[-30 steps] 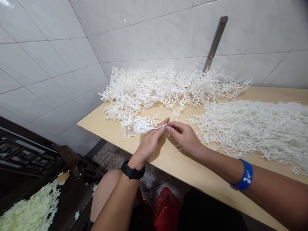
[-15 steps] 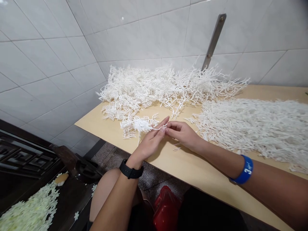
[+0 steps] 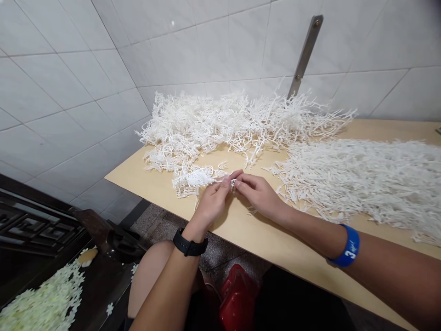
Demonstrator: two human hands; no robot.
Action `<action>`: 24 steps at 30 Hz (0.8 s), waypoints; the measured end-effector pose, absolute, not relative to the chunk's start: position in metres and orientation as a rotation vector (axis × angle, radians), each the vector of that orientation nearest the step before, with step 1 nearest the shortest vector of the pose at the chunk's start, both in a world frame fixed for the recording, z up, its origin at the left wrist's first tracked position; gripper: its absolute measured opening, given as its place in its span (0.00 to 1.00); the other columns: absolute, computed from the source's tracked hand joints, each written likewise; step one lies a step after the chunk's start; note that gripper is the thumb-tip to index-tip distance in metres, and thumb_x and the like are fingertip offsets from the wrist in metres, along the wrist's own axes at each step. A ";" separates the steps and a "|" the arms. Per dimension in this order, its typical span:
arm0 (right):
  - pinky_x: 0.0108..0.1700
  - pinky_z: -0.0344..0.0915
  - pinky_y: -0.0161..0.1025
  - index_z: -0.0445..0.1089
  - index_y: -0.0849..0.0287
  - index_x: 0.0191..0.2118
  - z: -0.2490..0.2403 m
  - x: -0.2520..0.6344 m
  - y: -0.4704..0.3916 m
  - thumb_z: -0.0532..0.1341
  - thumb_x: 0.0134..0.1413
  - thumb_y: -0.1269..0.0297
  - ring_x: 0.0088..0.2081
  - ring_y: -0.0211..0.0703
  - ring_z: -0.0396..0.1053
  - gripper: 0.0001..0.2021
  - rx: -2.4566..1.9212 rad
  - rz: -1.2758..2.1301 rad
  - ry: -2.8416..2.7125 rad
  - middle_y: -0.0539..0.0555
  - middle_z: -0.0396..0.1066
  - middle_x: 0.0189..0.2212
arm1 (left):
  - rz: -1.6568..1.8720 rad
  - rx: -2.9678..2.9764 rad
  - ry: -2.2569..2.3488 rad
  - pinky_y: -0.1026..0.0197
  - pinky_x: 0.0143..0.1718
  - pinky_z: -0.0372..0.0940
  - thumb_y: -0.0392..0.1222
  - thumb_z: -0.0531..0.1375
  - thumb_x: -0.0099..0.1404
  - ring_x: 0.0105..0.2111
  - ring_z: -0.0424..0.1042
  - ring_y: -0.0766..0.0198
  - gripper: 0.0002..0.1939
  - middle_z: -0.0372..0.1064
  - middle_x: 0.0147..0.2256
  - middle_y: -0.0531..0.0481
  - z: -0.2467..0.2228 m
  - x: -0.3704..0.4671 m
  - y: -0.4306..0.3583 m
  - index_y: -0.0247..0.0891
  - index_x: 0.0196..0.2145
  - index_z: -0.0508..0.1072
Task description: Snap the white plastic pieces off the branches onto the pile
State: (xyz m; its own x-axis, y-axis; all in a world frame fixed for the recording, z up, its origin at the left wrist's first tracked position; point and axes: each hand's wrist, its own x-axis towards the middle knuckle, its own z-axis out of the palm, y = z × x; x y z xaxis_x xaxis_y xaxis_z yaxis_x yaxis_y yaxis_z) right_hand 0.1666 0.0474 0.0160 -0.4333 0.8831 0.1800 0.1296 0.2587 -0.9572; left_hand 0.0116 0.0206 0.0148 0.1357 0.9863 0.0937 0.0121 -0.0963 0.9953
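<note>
My left hand (image 3: 215, 197) is closed on a white branching plastic sprig (image 3: 198, 177), its thumb pressed near the thin stem end. The sprig's bushy part extends left from the fingers, low over the table. Opposite it, my right hand (image 3: 257, 193) pinches a small white piece at the stem's tip, close to the left fingertips; whether that piece is joined to the sprig I cannot tell. A large tangled heap of white sprigs (image 3: 213, 119) lies behind my hands. To the right spreads a flatter pile of thin white sprigs (image 3: 361, 179).
The tan tabletop (image 3: 282, 243) meets a tiled wall (image 3: 206, 50) carrying a metal bracket (image 3: 305, 57). Pale blossoms (image 3: 44, 294) lie on a dark wooden seat (image 3: 99, 285) at lower left. A red object (image 3: 237, 299) stands below the table edge.
My left hand's fingers have curled in further around the stem, and its thumb has shifted slightly left. My right fingertips still pinch close by. Both piles stay put.
</note>
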 end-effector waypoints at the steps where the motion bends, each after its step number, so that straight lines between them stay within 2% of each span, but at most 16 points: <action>1: 0.30 0.56 0.38 0.67 0.59 0.30 0.016 0.166 0.048 0.56 0.59 0.58 0.27 0.38 0.59 0.11 -0.934 1.212 -1.750 0.48 0.63 0.23 | 1.164 1.342 1.067 0.51 0.65 0.52 0.55 0.52 0.71 0.63 0.61 0.52 0.22 0.68 0.59 0.46 0.015 0.012 0.021 0.42 0.53 0.76; 4: 0.35 0.60 0.38 0.71 0.59 0.35 0.015 0.167 0.050 0.58 0.59 0.56 0.32 0.40 0.63 0.11 -0.849 1.239 -1.757 0.51 0.69 0.29 | 1.166 1.307 1.010 0.51 0.65 0.51 0.55 0.53 0.71 0.63 0.60 0.52 0.22 0.65 0.61 0.47 0.015 0.013 0.020 0.44 0.55 0.74; 7: 0.37 0.62 0.39 0.71 0.59 0.34 0.014 0.167 0.053 0.60 0.57 0.56 0.34 0.41 0.66 0.11 -0.762 1.309 -1.753 0.52 0.71 0.31 | 1.165 1.328 0.977 0.51 0.66 0.51 0.55 0.53 0.71 0.64 0.60 0.53 0.22 0.64 0.62 0.48 0.014 0.013 0.020 0.44 0.55 0.74; 10: 0.32 0.59 0.37 0.68 0.59 0.31 0.014 0.168 0.052 0.59 0.57 0.58 0.29 0.39 0.62 0.10 -0.784 1.346 -1.757 0.50 0.67 0.27 | 1.158 1.347 1.023 0.51 0.66 0.51 0.54 0.54 0.71 0.63 0.60 0.53 0.21 0.67 0.59 0.46 0.012 0.013 0.020 0.41 0.53 0.76; 13: 0.26 0.52 0.36 0.62 0.57 0.26 0.015 0.166 0.047 0.57 0.55 0.62 0.24 0.36 0.55 0.09 -0.840 1.366 -1.776 0.47 0.59 0.22 | 1.230 1.230 1.083 0.49 0.62 0.57 0.55 0.55 0.70 0.58 0.67 0.51 0.21 0.74 0.53 0.42 0.010 0.012 0.022 0.38 0.48 0.78; 17: 0.31 0.55 0.37 0.59 0.57 0.24 0.017 0.164 0.040 0.55 0.53 0.70 0.28 0.38 0.58 0.09 -0.745 1.134 -1.941 0.48 0.60 0.25 | 1.354 1.070 1.065 0.48 0.58 0.62 0.57 0.54 0.69 0.53 0.73 0.49 0.24 0.76 0.48 0.38 0.013 0.011 0.024 0.34 0.41 0.79; 20: 0.36 0.58 0.39 0.63 0.58 0.26 0.016 0.167 0.043 0.54 0.52 0.74 0.33 0.41 0.63 0.07 -0.769 0.906 -2.012 0.51 0.64 0.30 | 1.294 1.127 0.996 0.50 0.62 0.57 0.55 0.54 0.70 0.58 0.68 0.51 0.22 0.73 0.54 0.40 0.015 0.010 0.024 0.37 0.47 0.78; 24: 0.40 0.60 0.41 0.68 0.57 0.28 0.015 0.172 0.050 0.52 0.48 0.78 0.36 0.44 0.65 0.11 -0.889 0.768 -1.972 0.53 0.68 0.33 | 1.272 1.169 0.967 0.49 0.64 0.53 0.52 0.50 0.72 0.62 0.62 0.53 0.22 0.68 0.59 0.46 0.012 0.009 0.023 0.44 0.56 0.72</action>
State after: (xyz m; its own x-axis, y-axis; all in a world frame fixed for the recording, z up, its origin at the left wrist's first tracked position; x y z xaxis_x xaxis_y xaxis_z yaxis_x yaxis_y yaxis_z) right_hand 0.1716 0.0500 0.0151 -0.4131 0.8038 0.4280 0.3028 0.5645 -0.7679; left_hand 0.0090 0.0227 0.0120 0.0899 0.9926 0.0819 -0.1863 -0.0640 0.9804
